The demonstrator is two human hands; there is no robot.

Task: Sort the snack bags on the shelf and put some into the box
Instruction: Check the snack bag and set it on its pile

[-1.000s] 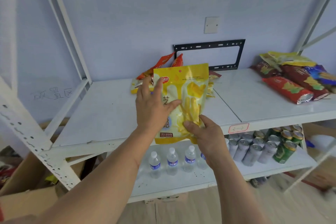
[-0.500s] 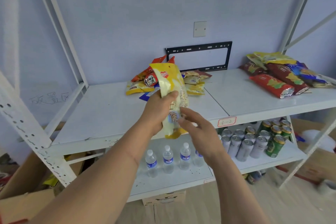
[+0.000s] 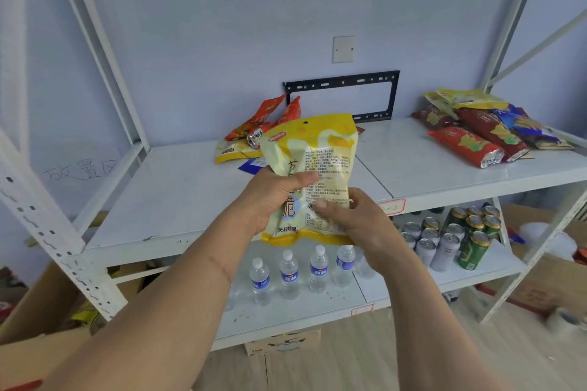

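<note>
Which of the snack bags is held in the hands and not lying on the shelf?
The yellow bag, held upright by both hands, its printed back facing the camera. All others lie on the shelf.

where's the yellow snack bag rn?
Centre of the head view: yellow snack bag held upright by left hand and right hand, in front of the upper shelf.

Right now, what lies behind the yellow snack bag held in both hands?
Behind the yellow snack bag: orange snack bags, a yellow packet, a blue corner. The rest is covered.
</note>
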